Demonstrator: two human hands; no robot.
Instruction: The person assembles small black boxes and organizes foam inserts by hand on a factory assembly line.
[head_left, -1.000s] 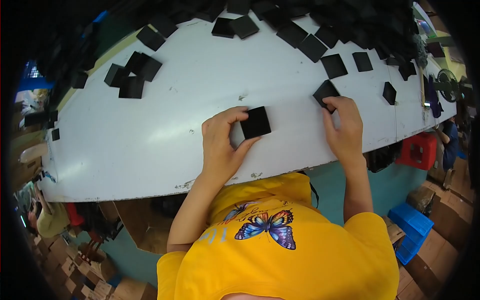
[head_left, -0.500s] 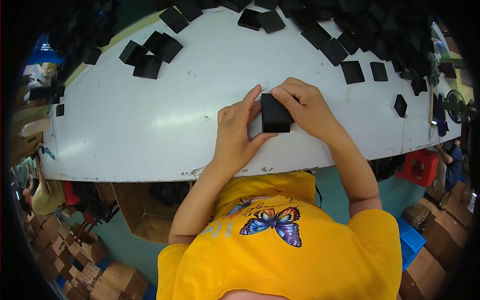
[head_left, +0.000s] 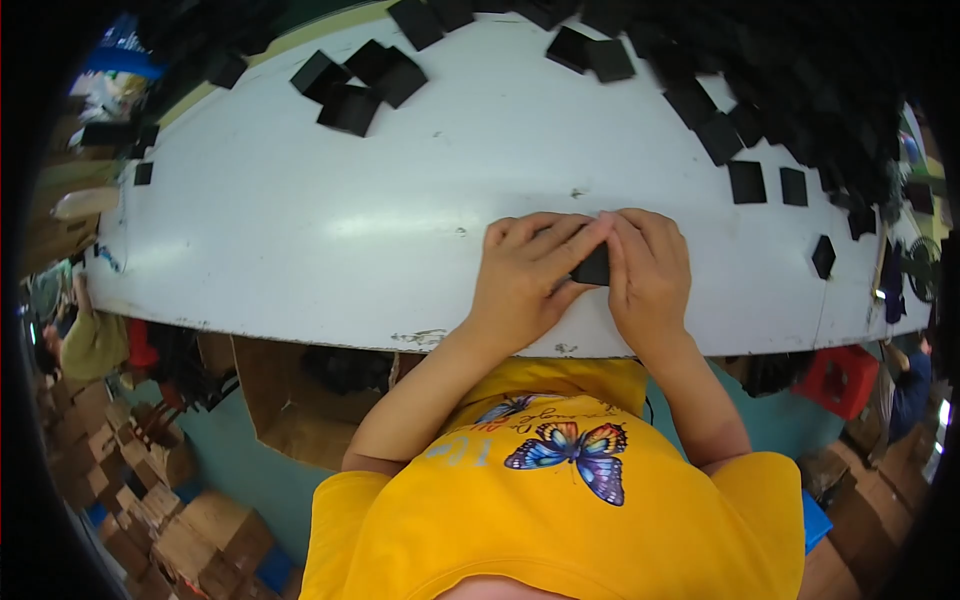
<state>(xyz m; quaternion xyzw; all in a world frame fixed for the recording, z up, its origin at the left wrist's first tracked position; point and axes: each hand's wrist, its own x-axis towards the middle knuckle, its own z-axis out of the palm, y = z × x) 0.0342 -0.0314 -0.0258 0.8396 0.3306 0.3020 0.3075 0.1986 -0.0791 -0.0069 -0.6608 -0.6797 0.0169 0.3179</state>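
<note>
A small black box [head_left: 594, 267] sits between my two hands just above or on the white table [head_left: 300, 260], near its front edge. My left hand [head_left: 525, 270] wraps its left side, thumb low at the near end and fingers over the far part. From the right, my right hand [head_left: 650, 275] presses against the box with its fingers together. The fingertips of both hands meet over the far end, so most of the box is hidden.
Several black boxes [head_left: 352, 110] lie at the back left, and a large dark pile [head_left: 780, 90] covers the back right. Below the table's edge stands an open cardboard carton [head_left: 290, 410]. A red stool [head_left: 838, 382] is at right. Other people [head_left: 95, 340] sit at both sides.
My right hand has turned and come in closer, and my left fingers have folded over the box, which was more exposed before. The camera view has shifted, moving the table's contents rightward.
</note>
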